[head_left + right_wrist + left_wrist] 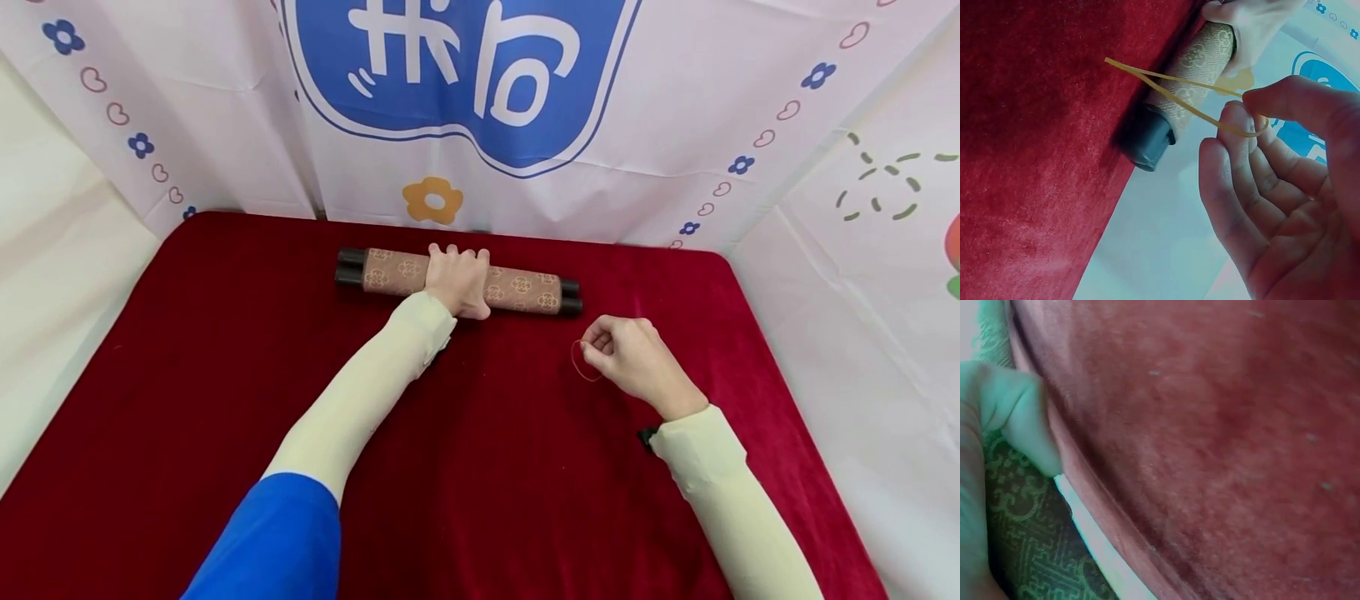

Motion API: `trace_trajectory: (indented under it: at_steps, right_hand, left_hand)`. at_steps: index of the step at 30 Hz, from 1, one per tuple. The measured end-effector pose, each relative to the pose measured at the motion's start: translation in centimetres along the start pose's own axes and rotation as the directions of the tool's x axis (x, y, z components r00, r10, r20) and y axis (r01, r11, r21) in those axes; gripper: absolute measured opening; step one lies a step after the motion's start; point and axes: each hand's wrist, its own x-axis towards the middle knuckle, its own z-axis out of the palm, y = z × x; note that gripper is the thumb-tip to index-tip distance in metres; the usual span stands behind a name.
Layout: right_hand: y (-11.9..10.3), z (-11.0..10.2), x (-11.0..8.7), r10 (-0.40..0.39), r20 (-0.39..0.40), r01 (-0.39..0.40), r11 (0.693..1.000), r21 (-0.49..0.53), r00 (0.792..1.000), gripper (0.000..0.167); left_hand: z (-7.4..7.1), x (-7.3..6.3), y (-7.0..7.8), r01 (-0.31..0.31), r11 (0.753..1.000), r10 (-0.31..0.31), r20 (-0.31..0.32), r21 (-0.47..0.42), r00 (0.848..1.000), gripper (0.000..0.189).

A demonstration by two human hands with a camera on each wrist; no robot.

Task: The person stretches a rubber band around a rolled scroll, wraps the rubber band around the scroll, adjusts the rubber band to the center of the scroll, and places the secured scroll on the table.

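Observation:
A rolled-up scroll [393, 273] in brown cloth with gold patterns lies near the back of the red table, dark rod ends showing at both sides. My left hand [457, 281] grips it around its middle from above. In the left wrist view, the thumb [1025, 419] lies along the patterned cloth [1029, 519] beside a pale edge. To the right and nearer me, my right hand [636, 357] pinches a thin yellowish rubber band [1175, 102] between thumb and fingertips. The loop hangs slack, apart from the scroll's dark right end [1147, 137].
Red velvet cloth [480, 467] covers the table. Behind it hangs a white curtain [660, 183] with a blue emblem [450, 100] and flower prints, close behind the scroll. White cloth walls [862, 333] stand at both sides.

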Motion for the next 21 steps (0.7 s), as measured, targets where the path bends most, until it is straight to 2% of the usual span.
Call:
trace_trajectory:
  at_steps: [3, 12, 21]
  right_hand:
    - [0.0, 0.0, 0.0, -0.001, -0.002, 0.001, 1.000, 0.000, 1.000, 0.005]
    - [-0.2, -0.1, 0.2, 0.012, 0.000, -0.012, 1.000, 0.011, 1.000, 0.005]
    - [-0.5, -0.4, 0.3, 0.016, -0.020, -0.016, 1.000, 0.010, 1.000, 0.006]
  left_hand:
    - [-0.1, -0.3, -0.3, -0.010, 1.000, 0.010, 0.009, -0.009, 1.000, 0.079]
    - [-0.5, -1.3, -1.1, -0.032, 0.999, 0.031, -0.026, -0.039, 0.999, 0.084]
    - [-0.7, -2.4, -1.0, -0.017, 0.996, 0.015, -0.021, -0.092, 1.000, 0.074]
